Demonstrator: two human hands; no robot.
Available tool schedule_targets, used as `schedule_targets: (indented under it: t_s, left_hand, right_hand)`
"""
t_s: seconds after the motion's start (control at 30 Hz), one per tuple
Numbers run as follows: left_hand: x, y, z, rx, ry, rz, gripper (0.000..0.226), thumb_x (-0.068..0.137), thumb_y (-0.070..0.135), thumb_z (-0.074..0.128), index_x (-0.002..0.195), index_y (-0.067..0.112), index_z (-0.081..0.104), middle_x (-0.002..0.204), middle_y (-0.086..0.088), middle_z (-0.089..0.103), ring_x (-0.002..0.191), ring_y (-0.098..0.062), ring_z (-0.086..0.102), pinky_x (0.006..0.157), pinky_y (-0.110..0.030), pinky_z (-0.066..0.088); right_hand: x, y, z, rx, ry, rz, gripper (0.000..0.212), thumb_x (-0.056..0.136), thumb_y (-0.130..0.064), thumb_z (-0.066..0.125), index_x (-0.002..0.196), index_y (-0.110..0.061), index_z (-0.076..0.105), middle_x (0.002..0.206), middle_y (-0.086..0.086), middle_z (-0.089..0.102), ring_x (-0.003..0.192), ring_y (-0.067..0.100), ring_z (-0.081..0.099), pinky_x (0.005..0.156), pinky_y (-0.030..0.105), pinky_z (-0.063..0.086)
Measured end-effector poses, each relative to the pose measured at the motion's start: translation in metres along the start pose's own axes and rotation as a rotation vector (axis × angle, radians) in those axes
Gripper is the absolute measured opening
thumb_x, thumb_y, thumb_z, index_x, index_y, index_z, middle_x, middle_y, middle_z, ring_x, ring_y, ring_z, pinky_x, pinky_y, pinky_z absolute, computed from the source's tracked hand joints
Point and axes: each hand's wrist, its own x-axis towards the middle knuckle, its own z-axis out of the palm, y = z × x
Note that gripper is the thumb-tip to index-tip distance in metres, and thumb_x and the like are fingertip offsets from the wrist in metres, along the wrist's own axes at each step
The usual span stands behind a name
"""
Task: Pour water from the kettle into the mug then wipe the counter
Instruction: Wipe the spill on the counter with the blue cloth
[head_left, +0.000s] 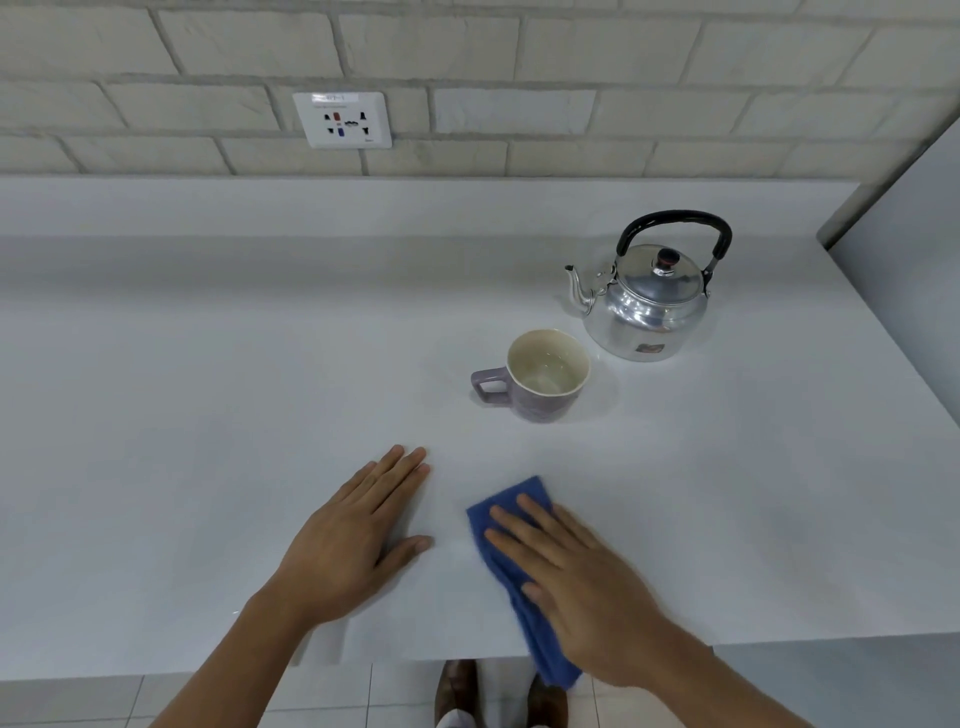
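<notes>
A shiny metal kettle (649, 301) with a black handle stands upright at the back right of the white counter (208, 415), spout pointing left. In front of it sits a purple mug (543, 376) with a cream inside, handle to the left; whether it holds water I cannot tell. My right hand (582, 587) lies flat on a blue cloth (511, 512), pressing it onto the counter near the front edge; the cloth's lower end hangs over that edge. My left hand (353, 535) rests palm down on the bare counter, fingers apart, left of the cloth.
A brick wall with a power socket (342, 119) runs behind the counter. A grey panel (904, 249) closes off the right side. Below the front edge are floor tiles and shoes (457, 691).
</notes>
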Motion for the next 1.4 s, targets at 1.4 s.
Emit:
schedule_targets:
  t_s: [1.4]
  left_hand:
    - [-0.006, 0.001, 0.001, 0.034, -0.008, -0.035, 0.070, 0.107, 0.059, 0.031, 0.165, 0.025, 0.015, 0.175, 0.010, 0.007, 0.161, -0.007, 0.002, 0.128, -0.029, 0.008]
  right_hand:
    - [0.004, 0.042, -0.021, -0.062, -0.085, -0.321, 0.057, 0.109, -0.041, 0.032, 0.161, -0.034, 0.010, 0.170, -0.015, 0.004, 0.156, 0.011, -0.004, 0.124, 0.038, 0.004]
